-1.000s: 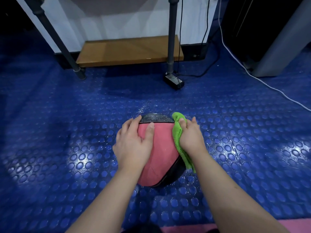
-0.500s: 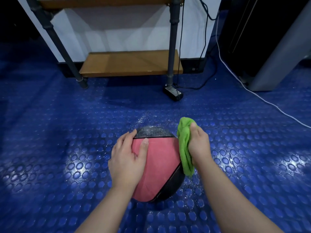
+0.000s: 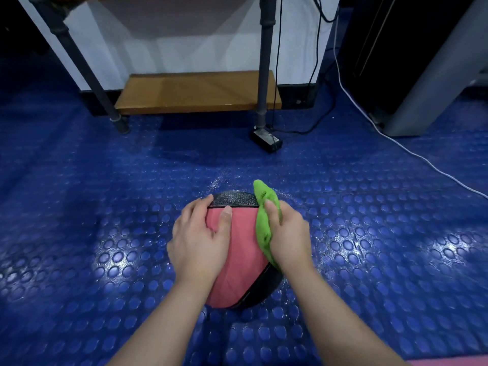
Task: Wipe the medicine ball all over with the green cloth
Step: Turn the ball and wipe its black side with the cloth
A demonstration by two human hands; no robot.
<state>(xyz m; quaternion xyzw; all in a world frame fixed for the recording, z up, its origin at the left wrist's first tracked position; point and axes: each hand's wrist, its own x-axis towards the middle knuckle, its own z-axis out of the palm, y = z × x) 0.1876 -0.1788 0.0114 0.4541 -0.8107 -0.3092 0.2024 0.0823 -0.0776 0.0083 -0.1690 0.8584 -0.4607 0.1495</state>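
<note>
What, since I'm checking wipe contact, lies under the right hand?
The green cloth lies bunched between the right hand and the right side of the medicine ball. The ball's surface beneath it is hidden.

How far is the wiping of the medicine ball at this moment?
Done: nothing shows as finished. In hand: the right hand presses the green cloth on the right side of the medicine ball; the left hand steadies it. Left: the pink top, the left side and the underside on the floor.

No readable writing
Nothing on the medicine ball (image 3: 237,260), the green cloth (image 3: 262,220) or the floor (image 3: 105,207) carries legible letters or numbers.
</note>
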